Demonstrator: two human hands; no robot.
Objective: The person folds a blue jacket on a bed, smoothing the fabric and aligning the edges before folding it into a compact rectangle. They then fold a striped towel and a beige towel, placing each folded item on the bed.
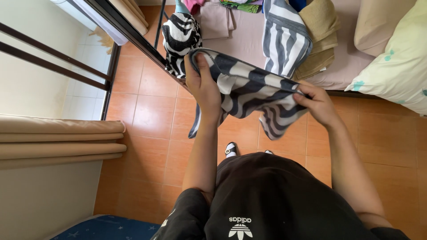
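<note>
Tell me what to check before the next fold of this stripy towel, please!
1. Left hand grips the striped towel at its edge: ok.
2. Right hand grips the other end: ok.
3. Towel held off the tiled floor: ok, its lowest corner hangs above the tiles.
4. Towel smooth and flat between the hands: not ok, it sags in bunched folds.
5. Free spot on the bed to set it down: cannot tell, other folded towels and clothes lie there.
6. Edges lined up evenly: cannot tell, the corners are hidden in the folds.
</note>
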